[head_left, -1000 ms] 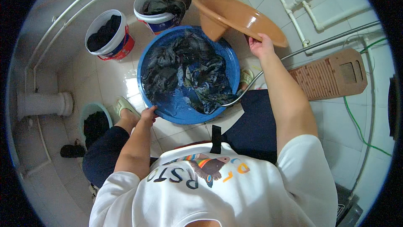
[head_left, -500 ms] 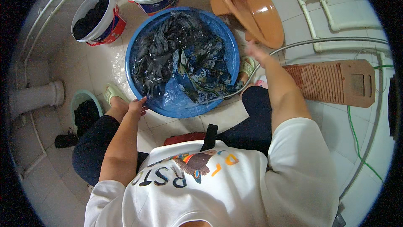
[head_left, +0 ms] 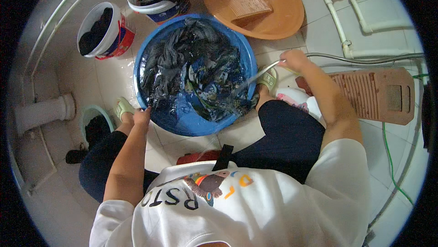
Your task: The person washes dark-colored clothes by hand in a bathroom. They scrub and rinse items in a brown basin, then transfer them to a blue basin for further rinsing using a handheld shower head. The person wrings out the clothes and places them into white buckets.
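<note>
Wet dark clothes, with a patterned blue-green garment among them, lie in water in a round blue tub. At its near left rim, my left hand grips the edge. Off to the right, my right hand is closed around a grey hose. From the hose's end a stream of water runs into the tub, onto the garments at the right side.
An orange basin with a small washboard stands beyond the tub. Two white buckets of dark clothes, one nearer and one farther, are at left. A brown washboard lies right; a pale green basin sits left.
My right hand has taken hold of the hose and lifted its end out of the tub. The orange basin, earlier tipped up, now rests flatter, showing the washboard inside. My left hand stays at the rim.
</note>
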Action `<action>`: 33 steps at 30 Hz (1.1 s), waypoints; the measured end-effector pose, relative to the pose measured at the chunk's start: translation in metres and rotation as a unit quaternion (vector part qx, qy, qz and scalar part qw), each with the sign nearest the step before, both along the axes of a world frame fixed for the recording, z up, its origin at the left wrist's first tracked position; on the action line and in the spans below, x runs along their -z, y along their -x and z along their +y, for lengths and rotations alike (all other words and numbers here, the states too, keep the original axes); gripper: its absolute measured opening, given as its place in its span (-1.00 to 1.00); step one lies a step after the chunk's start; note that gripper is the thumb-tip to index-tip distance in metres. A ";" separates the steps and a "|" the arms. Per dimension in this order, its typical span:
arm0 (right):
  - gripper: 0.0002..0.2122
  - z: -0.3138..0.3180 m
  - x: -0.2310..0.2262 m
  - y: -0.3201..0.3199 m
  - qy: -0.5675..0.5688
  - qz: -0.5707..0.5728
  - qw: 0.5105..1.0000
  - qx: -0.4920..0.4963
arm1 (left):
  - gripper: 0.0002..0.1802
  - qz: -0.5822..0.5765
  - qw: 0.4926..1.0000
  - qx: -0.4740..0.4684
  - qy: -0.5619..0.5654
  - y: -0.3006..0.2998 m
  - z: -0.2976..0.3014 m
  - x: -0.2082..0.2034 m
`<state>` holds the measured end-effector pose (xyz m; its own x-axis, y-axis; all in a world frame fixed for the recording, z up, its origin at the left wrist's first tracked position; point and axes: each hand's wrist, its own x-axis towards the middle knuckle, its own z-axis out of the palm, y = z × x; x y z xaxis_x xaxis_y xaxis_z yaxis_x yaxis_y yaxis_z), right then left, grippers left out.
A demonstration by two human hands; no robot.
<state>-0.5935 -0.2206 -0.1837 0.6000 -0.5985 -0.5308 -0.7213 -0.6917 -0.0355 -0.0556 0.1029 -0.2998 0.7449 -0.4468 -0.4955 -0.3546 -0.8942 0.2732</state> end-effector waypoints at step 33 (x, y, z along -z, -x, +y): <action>-0.86 -0.084 0.101 -0.082 0.150 -0.150 0.975 0.063 | -0.73 0.307 0.904 0.265 0.136 0.192 -0.225 -0.058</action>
